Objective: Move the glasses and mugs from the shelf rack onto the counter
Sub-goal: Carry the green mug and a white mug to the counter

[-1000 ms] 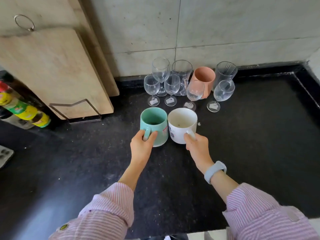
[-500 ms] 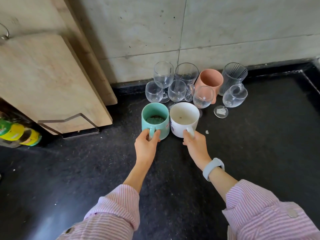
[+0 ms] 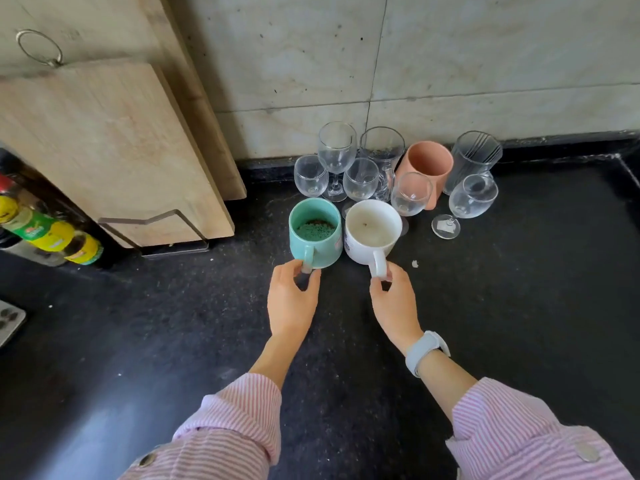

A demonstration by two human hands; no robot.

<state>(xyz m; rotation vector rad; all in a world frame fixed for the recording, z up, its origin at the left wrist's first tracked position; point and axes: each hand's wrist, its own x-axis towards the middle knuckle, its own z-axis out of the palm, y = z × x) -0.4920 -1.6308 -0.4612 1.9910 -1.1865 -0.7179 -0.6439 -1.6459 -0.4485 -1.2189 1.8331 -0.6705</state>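
Teal ceramic mug (image 3: 314,233) and white ceramic mug (image 3: 371,230), upright, touching side by side on black speckled stone counter (image 3: 519,289), just before cluster of clear stemmed glasses (image 3: 360,174); left hand (image 3: 291,303) loosely pinching teal handle, right hand (image 3: 394,303) loosely pinching white handle

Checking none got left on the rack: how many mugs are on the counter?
3. Teal mug and white mug stand side by side in front, nearest the hands. Pink mug stands behind them among the glasses, near the wall. Glasses could hide another.
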